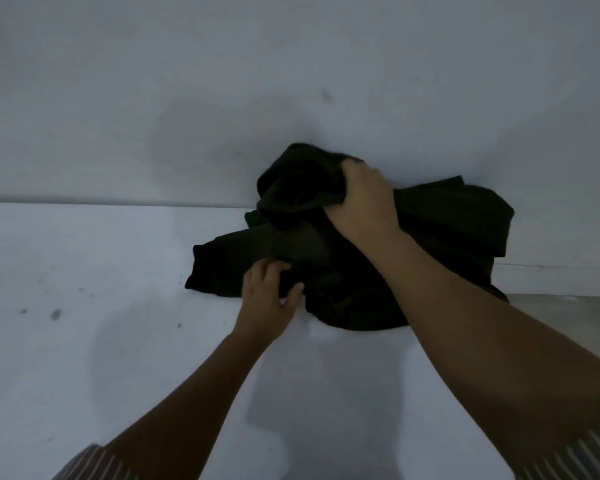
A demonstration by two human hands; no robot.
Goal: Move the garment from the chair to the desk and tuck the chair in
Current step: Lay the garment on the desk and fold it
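Note:
A dark, crumpled garment (447, 223) lies on the white desk (101, 289), bunched against the wall at the back right. My right hand (361, 199) grips a raised fold at the top of the bundle. My left hand (267, 299) pinches the near left edge of the cloth, thumb and fingers closed on the fabric. The lower right part of the garment hangs past the desk's right edge. The chair is out of view.
A pale wall (222, 81) rises straight behind the desk. The desk's right edge ends near the garment, with a grey floor strip (568, 299) beyond it. A few small dark specks (54, 314) mark the desk surface at the left.

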